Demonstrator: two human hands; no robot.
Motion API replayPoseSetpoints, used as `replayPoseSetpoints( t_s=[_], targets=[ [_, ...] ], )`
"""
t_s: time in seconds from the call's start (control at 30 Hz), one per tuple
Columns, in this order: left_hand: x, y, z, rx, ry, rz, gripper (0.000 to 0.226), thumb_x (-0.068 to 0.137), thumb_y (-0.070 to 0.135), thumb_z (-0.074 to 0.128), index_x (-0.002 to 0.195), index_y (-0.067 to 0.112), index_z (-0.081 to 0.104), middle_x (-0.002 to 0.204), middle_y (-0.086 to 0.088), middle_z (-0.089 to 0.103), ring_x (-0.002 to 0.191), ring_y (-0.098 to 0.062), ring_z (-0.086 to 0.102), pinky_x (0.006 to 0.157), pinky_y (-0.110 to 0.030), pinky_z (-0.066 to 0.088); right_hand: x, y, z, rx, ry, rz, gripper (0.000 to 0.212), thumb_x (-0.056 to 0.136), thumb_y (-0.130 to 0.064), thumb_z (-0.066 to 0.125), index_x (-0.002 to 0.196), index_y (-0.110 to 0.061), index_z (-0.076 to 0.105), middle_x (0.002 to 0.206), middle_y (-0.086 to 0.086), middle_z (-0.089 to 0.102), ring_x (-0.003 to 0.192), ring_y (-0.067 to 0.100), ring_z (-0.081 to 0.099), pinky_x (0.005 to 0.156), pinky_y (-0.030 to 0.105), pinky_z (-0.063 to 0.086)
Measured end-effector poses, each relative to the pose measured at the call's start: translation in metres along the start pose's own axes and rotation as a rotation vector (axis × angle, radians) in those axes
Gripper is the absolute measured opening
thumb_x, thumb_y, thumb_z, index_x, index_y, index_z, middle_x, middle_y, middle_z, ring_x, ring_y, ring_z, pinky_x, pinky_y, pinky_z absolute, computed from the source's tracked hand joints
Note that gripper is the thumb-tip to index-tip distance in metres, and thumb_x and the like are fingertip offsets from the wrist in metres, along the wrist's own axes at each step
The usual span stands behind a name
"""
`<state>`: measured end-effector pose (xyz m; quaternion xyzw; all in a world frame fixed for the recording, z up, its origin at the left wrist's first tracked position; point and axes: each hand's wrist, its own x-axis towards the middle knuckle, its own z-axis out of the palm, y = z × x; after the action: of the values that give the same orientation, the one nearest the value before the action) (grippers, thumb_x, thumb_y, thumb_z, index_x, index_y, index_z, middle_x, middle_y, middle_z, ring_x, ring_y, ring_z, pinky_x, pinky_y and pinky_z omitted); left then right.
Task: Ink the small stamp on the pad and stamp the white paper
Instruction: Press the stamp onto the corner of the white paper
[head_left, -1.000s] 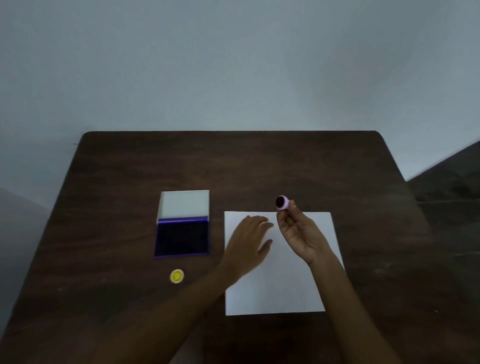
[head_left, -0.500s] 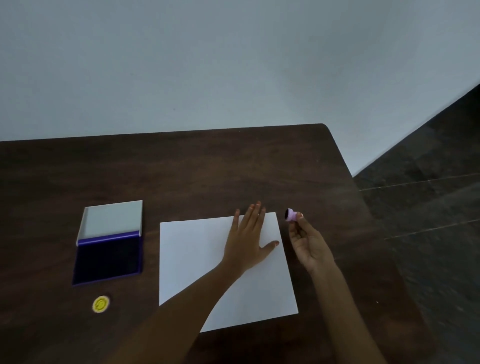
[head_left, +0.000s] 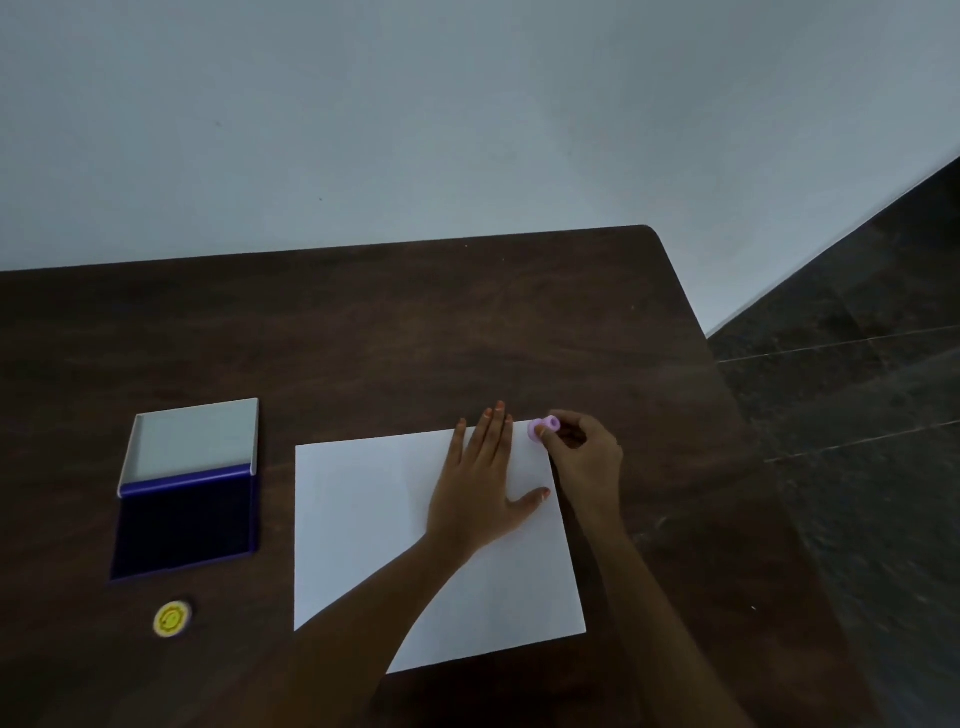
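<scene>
A white paper (head_left: 374, 525) lies flat on the dark wooden table (head_left: 415, 332). My left hand (head_left: 480, 493) rests palm down on the paper's upper right part, fingers spread. My right hand (head_left: 587, 457) pinches a small pink stamp (head_left: 543, 428) at the paper's top right corner, tilted, touching or just above the sheet. An open ink pad (head_left: 184, 525) with a dark blue surface and a raised grey lid sits to the left of the paper.
A small round yellow cap (head_left: 171, 618) lies in front of the ink pad. The table's right edge runs just beyond my right hand, with dark tiled floor (head_left: 857, 415) past it. A pale wall stands behind the table.
My right hand has turned over and brought the stamp down to the paper's top right corner. My left hand has stayed flat on the sheet. The view has shifted right.
</scene>
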<state>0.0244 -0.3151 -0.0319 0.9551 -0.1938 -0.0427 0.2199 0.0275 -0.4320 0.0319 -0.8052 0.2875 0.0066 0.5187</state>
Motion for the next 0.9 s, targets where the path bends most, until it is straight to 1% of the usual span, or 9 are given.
replayPoseSetpoints(
  t_s=[0.07,0.17,0.23,0.33,0.4,0.47,0.6,0.73,0.9],
  targets=[
    [0.000,-0.001,0.001,-0.007,0.003,0.005,0.087,0.074,0.071,0.032,0.137,0.012,0.031,0.144,-0.011,0.037,0.132,-0.028,0.034,0.108,-0.048,0.010,0.001,0.003,0.003,-0.077,0.003,-0.055,0.021,0.083,-0.020,0.063,0.099,-0.006,0.062,0.102,0.010,0.065,0.086,0.015,0.056,0.077,0.027,0.047],
    [0.000,-0.001,0.001,-0.014,0.008,0.008,0.086,0.074,0.071,0.032,0.135,0.011,0.035,0.142,-0.012,0.041,0.129,-0.029,0.038,0.107,-0.049,0.012,0.002,0.004,0.005,-0.143,-0.016,-0.097,0.023,0.085,-0.020,0.060,0.102,-0.004,0.061,0.108,0.016,0.064,0.090,0.019,0.056,0.080,0.029,0.046],
    [0.000,-0.002,-0.001,-0.021,0.007,0.010,0.086,0.075,0.073,0.027,0.134,0.011,0.036,0.140,-0.012,0.043,0.127,-0.030,0.040,0.106,-0.049,0.013,0.002,0.003,0.007,-0.180,-0.036,-0.128,0.024,0.086,-0.019,0.059,0.103,-0.003,0.060,0.109,0.018,0.064,0.092,0.021,0.056,0.080,0.028,0.045],
    [0.000,-0.002,-0.003,-0.027,0.009,0.019,0.084,0.078,0.074,0.017,0.133,0.013,0.035,0.137,-0.012,0.047,0.125,-0.029,0.044,0.104,-0.050,0.016,0.001,0.000,0.008,-0.238,-0.059,-0.173,0.025,0.086,-0.016,0.059,0.105,0.000,0.060,0.111,0.019,0.063,0.090,0.016,0.052,0.079,0.023,0.041],
    [-0.001,-0.002,-0.004,-0.034,0.010,0.027,0.084,0.078,0.073,0.015,0.133,0.012,0.035,0.136,-0.013,0.048,0.124,-0.029,0.045,0.104,-0.051,0.017,0.001,0.001,0.009,-0.275,-0.070,-0.191,0.026,0.086,-0.016,0.058,0.106,0.001,0.059,0.112,0.020,0.063,0.095,0.021,0.055,0.081,0.023,0.039],
    [-0.001,-0.001,-0.003,-0.032,0.007,0.030,0.084,0.079,0.073,0.015,0.132,0.012,0.036,0.136,-0.013,0.048,0.124,-0.029,0.045,0.103,-0.052,0.017,0.001,0.003,0.010,-0.304,-0.079,-0.189,0.027,0.087,-0.017,0.057,0.107,0.000,0.059,0.113,0.020,0.062,0.102,0.027,0.057,0.085,0.026,0.040],
    [-0.001,0.000,-0.002,-0.040,0.004,0.028,0.084,0.080,0.072,0.014,0.132,0.011,0.038,0.136,-0.013,0.048,0.124,-0.029,0.045,0.103,-0.052,0.018,0.001,0.003,0.011,-0.347,-0.084,-0.176,0.027,0.087,-0.017,0.057,0.107,0.001,0.058,0.114,0.020,0.062,0.104,0.030,0.057,0.092,0.033,0.044],
    [0.000,0.001,-0.002,-0.045,0.001,0.027,0.084,0.080,0.072,0.015,0.133,0.011,0.037,0.137,-0.013,0.047,0.126,-0.029,0.043,0.104,-0.051,0.017,0.000,0.003,0.012,-0.349,-0.065,-0.163,0.028,0.086,-0.017,0.058,0.107,0.001,0.059,0.114,0.020,0.063,0.104,0.030,0.057,0.093,0.034,0.044],
    [0.001,0.000,-0.001,-0.044,-0.011,0.024,0.082,0.080,0.072,0.016,0.132,0.013,0.037,0.136,-0.012,0.048,0.124,-0.029,0.044,0.104,-0.051,0.018,0.000,0.004,0.011,-0.357,-0.065,-0.125,0.030,0.086,-0.018,0.058,0.110,0.000,0.057,0.119,0.018,0.061,0.108,0.029,0.056,0.096,0.032,0.041]
  ],
)
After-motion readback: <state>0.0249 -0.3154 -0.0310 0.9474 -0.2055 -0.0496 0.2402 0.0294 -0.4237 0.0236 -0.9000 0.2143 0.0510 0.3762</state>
